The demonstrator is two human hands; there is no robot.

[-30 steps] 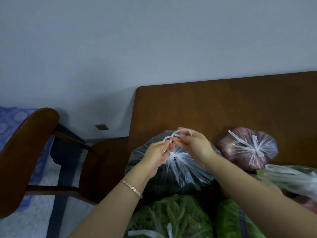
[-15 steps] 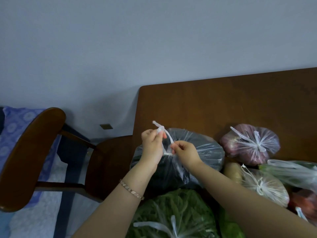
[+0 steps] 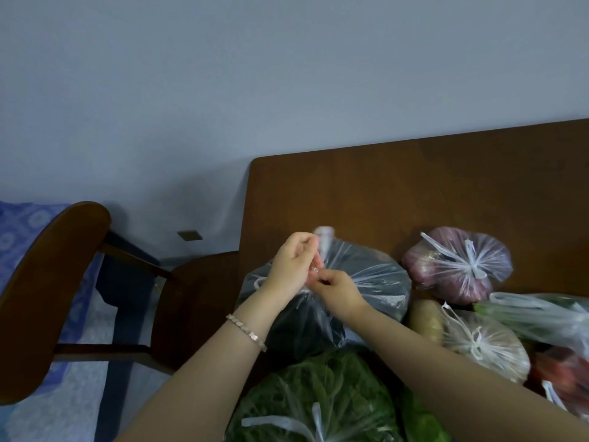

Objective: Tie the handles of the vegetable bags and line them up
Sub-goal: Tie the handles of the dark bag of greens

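Hands have closed in together over the dark bag [image 3: 376,282] at the left edge of the counter [image 3: 414,193]; left hand [image 3: 294,266] and right hand [image 3: 338,290], grip tight, each pinch its handles [image 3: 325,242]; knot likely cinching, lining-up next.

Plain grey wall [image 3: 287,74], brown wooden table [image 3: 414,186], wooden chair [image 3: 54,282]

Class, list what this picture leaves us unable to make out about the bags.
Head view: knot of the dark bag, hidden by left hand and right hand pinching its handles.
Head view: its contents, too dim through plastic.
Head view: greens bag, cut by bottom edge.
Head view: red bag, cut by right edge.
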